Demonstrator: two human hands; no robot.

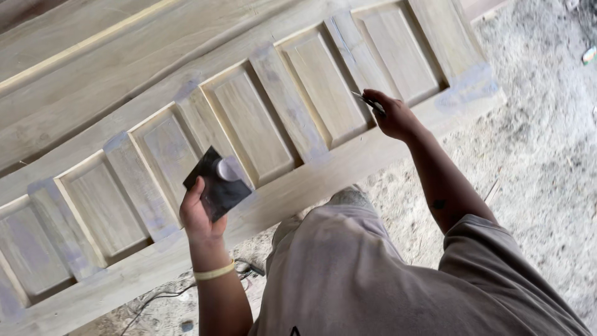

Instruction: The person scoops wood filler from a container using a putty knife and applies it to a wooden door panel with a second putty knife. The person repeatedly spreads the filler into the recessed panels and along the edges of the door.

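A long pale wooden door with several recessed panels lies flat in front of me, its joints smeared with grey filler. My left hand holds a dark square plate with a blob of grey filler on it, hovering above the door's near rail. My right hand grips a small putty knife, whose blade rests at the edge of a panel towards the right end of the door. A yellow band sits on my left wrist.
More wooden boards lie beyond the door at the upper left. The ground is covered in sawdust. A black cable runs on the ground under the door's near edge. My knee presses close to the door.
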